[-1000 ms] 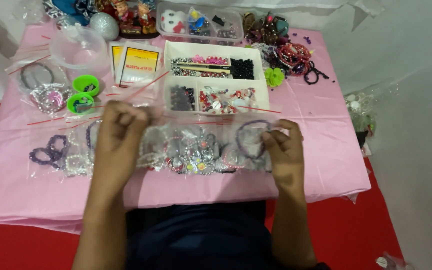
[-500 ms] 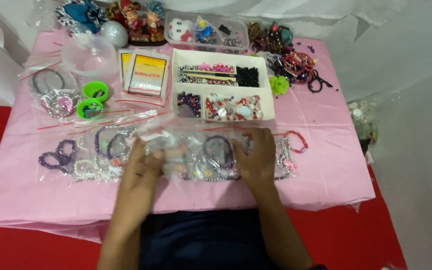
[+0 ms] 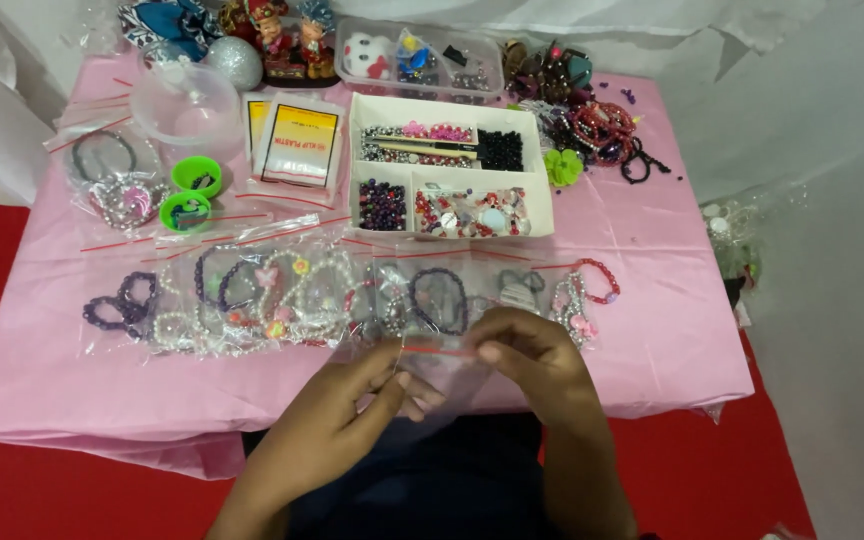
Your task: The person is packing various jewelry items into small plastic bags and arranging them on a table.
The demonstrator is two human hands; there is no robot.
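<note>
Head view: the left hand (image 3: 337, 425) and right hand (image 3: 537, 365), laid flat and wide apart on the row of bagged bracelets (image 3: 282, 295) a second ago, are now drawn together at the near edge of the pink tablecloth (image 3: 42, 370), and a small clear zip bag (image 3: 437, 365) with a red seal line is pinched between them, just in front of the row. Both hands are closed on that bag, fingertips at its top edge. What the bag contains cannot be made out through the glare, and its lower part is lost against the dark lap.
</note>
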